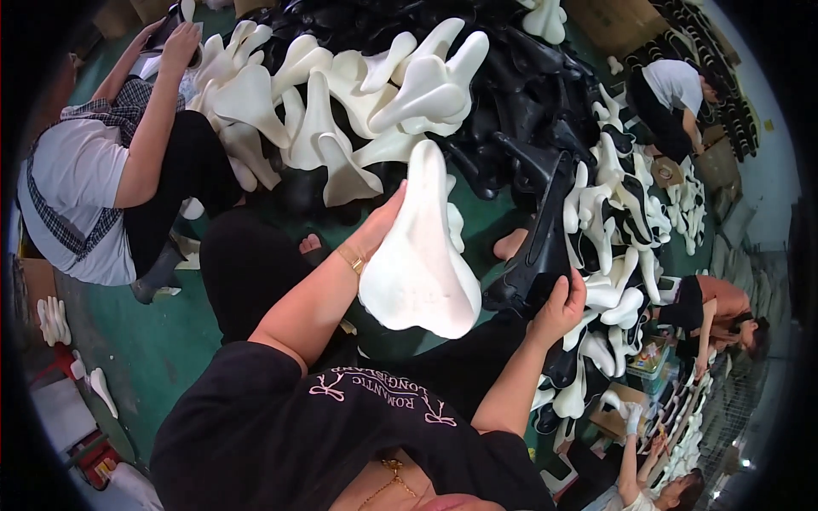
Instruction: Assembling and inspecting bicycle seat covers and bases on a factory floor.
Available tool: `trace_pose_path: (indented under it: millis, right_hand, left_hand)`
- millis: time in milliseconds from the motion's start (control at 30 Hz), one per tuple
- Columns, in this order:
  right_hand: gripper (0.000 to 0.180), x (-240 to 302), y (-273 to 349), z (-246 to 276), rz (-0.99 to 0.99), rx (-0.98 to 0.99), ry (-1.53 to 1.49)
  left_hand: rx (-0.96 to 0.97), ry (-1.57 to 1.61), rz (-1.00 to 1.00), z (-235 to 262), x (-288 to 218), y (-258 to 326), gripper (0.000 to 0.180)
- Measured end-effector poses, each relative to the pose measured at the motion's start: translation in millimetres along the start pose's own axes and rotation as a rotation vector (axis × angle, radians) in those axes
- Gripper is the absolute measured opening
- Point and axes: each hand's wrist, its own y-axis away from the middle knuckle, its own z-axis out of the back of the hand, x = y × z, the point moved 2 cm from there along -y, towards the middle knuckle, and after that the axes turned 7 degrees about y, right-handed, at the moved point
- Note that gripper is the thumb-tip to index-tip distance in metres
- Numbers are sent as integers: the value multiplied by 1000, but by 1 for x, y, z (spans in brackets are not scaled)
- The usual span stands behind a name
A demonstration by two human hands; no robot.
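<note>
1. The floor (162, 349) is painted dark green, scuffed and dusty in places, and it shows between the heaps and the seated people.
2. A large pile of white and black moulded parts (383, 94) covers the floor at the middle of the view and runs off to the right.
3. Brown cardboard boxes (609, 21) stand at the far edge, near the top.
4. A pale wall (771, 162) closes the right side, with dark stacked parts before it.
5. Other people (94, 187) sit on the floor around the pile, at left and at right.
6. Light is even and bright, with no window in view.
</note>
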Motion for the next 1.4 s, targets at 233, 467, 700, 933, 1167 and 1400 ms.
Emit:
trace_pose_path:
  millis: [233, 467, 700, 933, 1167, 1400]
  right_hand:
    - [26, -17, 11, -15, -206, 121, -118]
    - [29, 24, -10, 6, -108, -55, -68]
    - [16, 57, 32, -46, 343, 448, 189]
    - [15, 51, 35, -57, 323, 450, 170]
    - [15, 58, 42, -60, 364, 433, 289]
    - [18, 53, 40, -71, 579, 395, 367]
  left_hand:
    - [233, 307, 66, -4, 2, 8, 78]
    - [-205, -53, -114, 8, -8, -6, 58]
    - [-264, -111, -19, 26, 8, -18, 65]
    - [-213, -95, -41, 20, 11, -15, 63]
    - [-80, 9, -30, 11, 12, -9, 63]
    - [64, -144, -74, 8, 7, -6, 32]
